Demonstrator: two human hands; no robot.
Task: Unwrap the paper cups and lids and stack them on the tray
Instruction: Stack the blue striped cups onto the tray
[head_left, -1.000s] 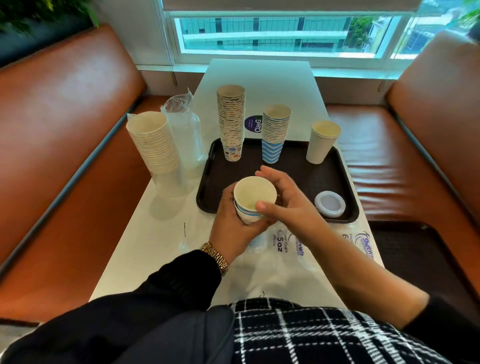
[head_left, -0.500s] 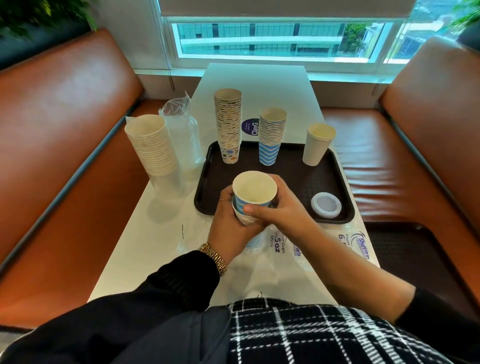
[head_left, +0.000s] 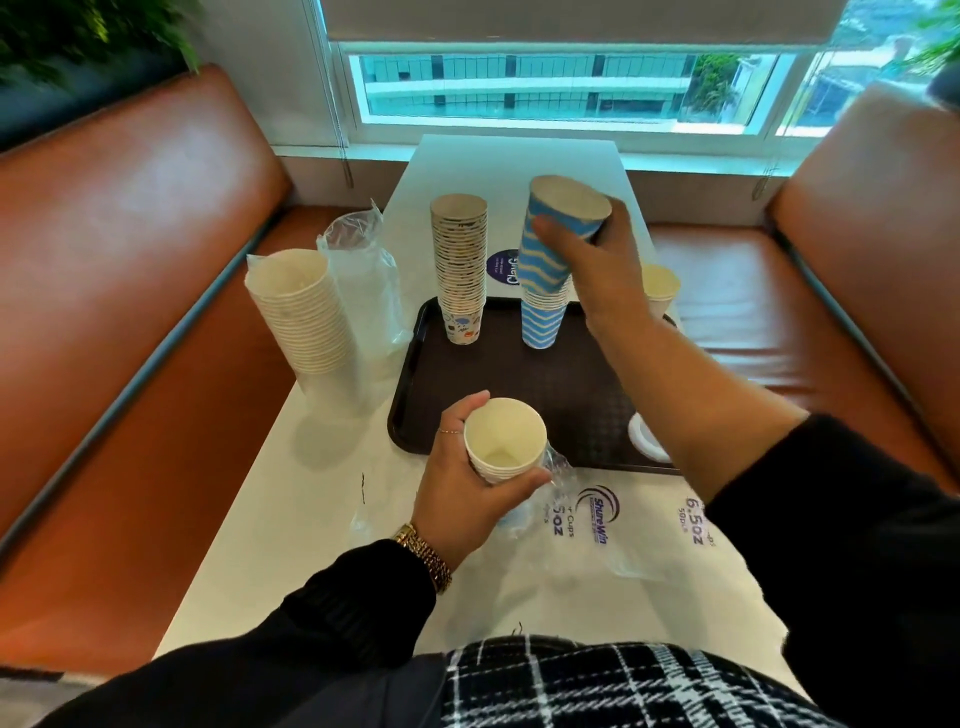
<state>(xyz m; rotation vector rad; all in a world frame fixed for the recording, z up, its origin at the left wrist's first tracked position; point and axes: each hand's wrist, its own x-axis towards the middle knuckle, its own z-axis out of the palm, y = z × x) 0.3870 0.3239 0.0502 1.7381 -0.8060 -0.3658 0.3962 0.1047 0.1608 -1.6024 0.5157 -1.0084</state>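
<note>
Gripping a blue striped cup (head_left: 550, 244), right hand (head_left: 605, 270) fingers curl around it, tilted above the blue stack (head_left: 543, 319) on the tray (head_left: 519, 395). Left hand (head_left: 462, 488) fingers wrap white nested cups (head_left: 504, 441) near the tray's near edge.

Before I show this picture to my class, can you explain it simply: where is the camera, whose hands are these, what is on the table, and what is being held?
There is no machine here. The camera sits on a person's head and looks down at their own two hands over a white table between two orange benches.

The right hand grips a blue wavy-striped cup, tilted, just above a stack of matching cups on the dark tray. The left hand holds a short stack of nested cups partly in clear wrap.

Also on the tray: a tall stack of patterned cups, a cream cup and a white lid. Left of the tray stand wrapped white cups. Empty printed wrappers lie near the person.
</note>
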